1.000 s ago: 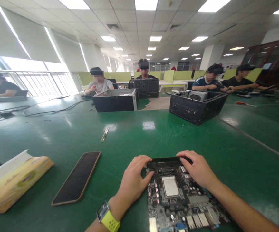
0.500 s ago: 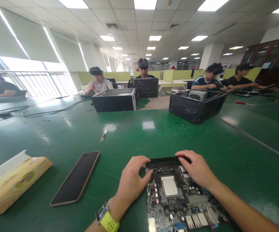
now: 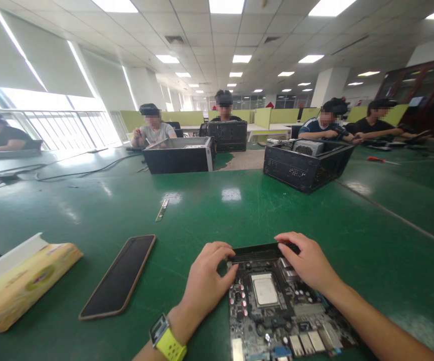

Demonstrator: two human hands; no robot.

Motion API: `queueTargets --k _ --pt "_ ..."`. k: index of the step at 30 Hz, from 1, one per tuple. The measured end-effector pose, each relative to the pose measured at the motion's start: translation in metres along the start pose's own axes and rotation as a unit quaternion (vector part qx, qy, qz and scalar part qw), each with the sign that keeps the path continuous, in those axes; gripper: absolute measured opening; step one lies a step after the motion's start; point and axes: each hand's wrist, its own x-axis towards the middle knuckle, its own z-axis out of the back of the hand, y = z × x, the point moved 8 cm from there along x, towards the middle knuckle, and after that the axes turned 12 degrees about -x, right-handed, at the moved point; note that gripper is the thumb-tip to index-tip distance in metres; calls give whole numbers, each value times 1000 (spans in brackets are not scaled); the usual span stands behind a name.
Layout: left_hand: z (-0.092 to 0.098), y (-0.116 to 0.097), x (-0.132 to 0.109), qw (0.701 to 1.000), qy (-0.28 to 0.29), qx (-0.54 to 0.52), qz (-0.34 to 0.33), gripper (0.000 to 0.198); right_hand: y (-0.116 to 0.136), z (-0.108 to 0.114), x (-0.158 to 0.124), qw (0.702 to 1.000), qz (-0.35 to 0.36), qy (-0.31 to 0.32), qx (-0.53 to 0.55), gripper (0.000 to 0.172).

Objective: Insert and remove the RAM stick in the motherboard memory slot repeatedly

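A motherboard [image 3: 254,301] lies flat on the green table in front of me, a square silver processor [image 3: 265,290] at its middle. Black memory slots [image 3: 256,252] run along its far edge. My left hand [image 3: 211,273] grips the far left corner, fingers curled over the slot ends and thumb on the near side. At the other end of the slots, my right hand [image 3: 303,258] is closed on the far right corner, its fingertips partly hidden. Whether a memory stick stands in the slots, I cannot tell.
A phone [image 3: 119,276] and a yellow tissue pack [image 3: 29,286] lie to the left. Farther off is a loose memory stick [image 3: 162,210]. Computer cases [image 3: 181,159] stand across the table, with several people behind them. A red screwdriver [image 3: 380,160] lies at far right.
My right hand has shifted very slightly to the right along the far edge. My left hand and the motherboard look almost unmoved. A person across the table has raised a hand slightly.
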Motion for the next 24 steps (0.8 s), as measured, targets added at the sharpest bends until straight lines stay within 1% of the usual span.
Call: queueTargets --k 2,3,5,7,8,10,12,13,15,20,22,24 --pt "1 -3 -1 1000 -7 -5 -7 16 13 11 -4 999 17 -24 -34 20" --pt "3 -6 -1 1000 -13 -7 -13 16 25 16 -8 997 35 -35 -56 19" --pt "5 -10 -1 999 -28 -9 -28 15 56 22 -22 991 86 -41 -95 18" --pt "8 -13 -2 998 -45 -8 -37 15 91 18 -41 980 156 -31 -117 16" --pt "9 -13 -2 998 -52 -7 -37 16 108 14 -52 972 199 -37 -122 18" --pt "10 -11 -1 998 -61 -6 -31 15 138 6 -73 948 277 -78 -135 28" --pt "10 -10 -1 998 -63 -5 -27 15 155 -2 -86 926 322 -128 -149 38" --pt "10 -9 0 998 -62 -4 -26 14 159 -5 -89 920 330 -145 -151 41" --pt "10 -10 0 998 -60 -4 -27 14 162 -12 -90 919 331 -157 -147 44" --pt "10 -11 2 998 -58 -5 -33 12 161 -21 -93 921 321 -171 -136 42" --pt "10 -10 2 998 -58 -3 -34 11 160 -23 -94 926 315 -167 -126 44" --pt "10 -9 1 998 -54 -2 -35 11 158 -24 -92 930 316 -142 -121 43"
